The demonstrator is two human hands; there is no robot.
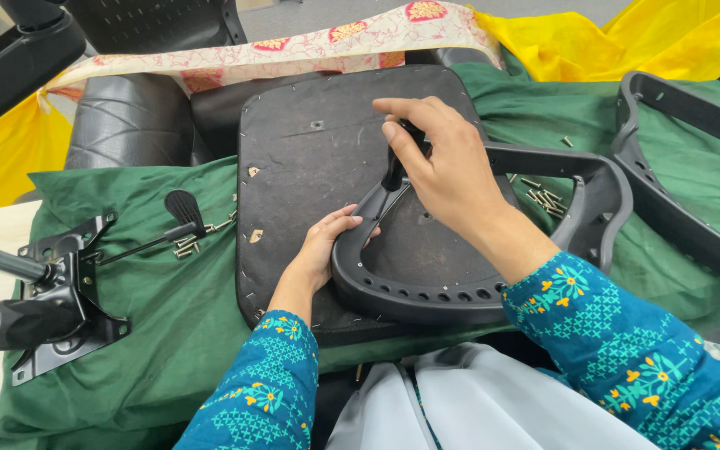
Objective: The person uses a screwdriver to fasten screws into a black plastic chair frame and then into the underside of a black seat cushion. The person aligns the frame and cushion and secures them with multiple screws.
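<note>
An upturned black chair seat pan (310,142) lies on a green cloth (168,308). A black plastic armrest frame (427,292) rests on the seat. My left hand (322,250) presses on the frame's left rim, fingers curled over its edge. Higher up, my right hand (439,158) grips a black-handled tool (395,171) that stands upright, tip down against the frame's inner bar. Both sleeves are teal with a flower print.
A black chair tilt mechanism (52,300) with a lever (181,217) lies at the left, loose screws (187,246) beside it. More screws (543,198) lie right of the seat. A second armrest frame (685,208) sits at the far right. Yellow cloth and patterned fabric lie behind.
</note>
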